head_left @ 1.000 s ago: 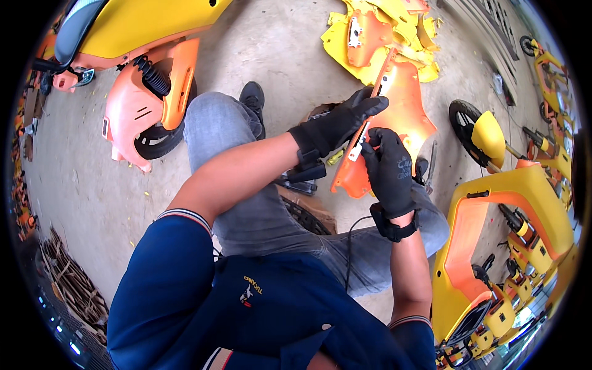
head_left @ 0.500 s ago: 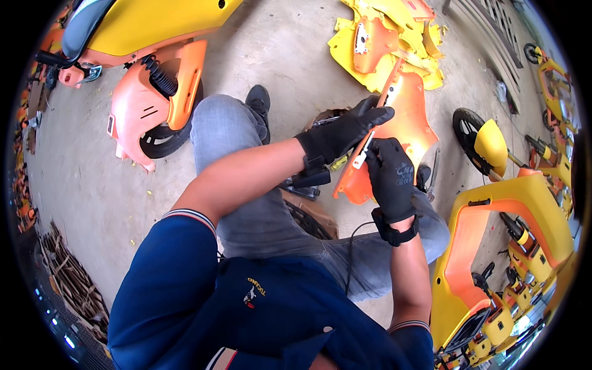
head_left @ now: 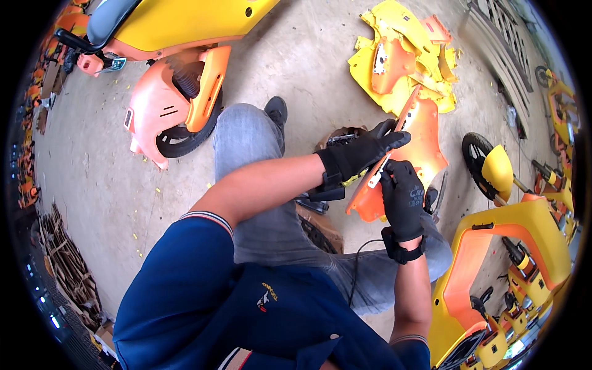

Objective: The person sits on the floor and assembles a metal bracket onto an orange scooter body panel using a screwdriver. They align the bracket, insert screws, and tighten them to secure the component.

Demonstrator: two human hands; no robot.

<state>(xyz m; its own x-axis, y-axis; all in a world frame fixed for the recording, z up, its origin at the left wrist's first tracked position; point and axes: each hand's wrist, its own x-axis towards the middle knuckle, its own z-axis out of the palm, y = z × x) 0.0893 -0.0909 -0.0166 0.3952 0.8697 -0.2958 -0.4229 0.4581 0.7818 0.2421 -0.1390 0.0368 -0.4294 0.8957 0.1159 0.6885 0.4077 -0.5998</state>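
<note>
Wearing a black glove, my left hand (head_left: 369,149) grips the upright edge of an orange plastic panel (head_left: 425,132), thumb and fingers closed around it. The panel is tilted above my lap, its curved inner face turned to the right. A narrow white strip (head_left: 377,176) lies along its near edge, between my hands. My right hand (head_left: 402,200), also black-gloved, is closed with curled fingers against that edge beside the strip. Its fingertips are partly hidden, and whatever they pinch is too small to make out.
Yellow and orange plastic panels (head_left: 394,49) lie heaped on the concrete floor ahead. A yellow-orange scooter body (head_left: 185,24) with a front wheel stands at the left. A yellow frame cover (head_left: 542,231) is close at my right, near a loose wheel (head_left: 478,157). A cardboard box (head_left: 327,231) lies between my legs.
The view has shifted, so the surroundings sit a little farther right and lower. Both hands stay on the panel, with only slight movement of the right fingers at its edge.
</note>
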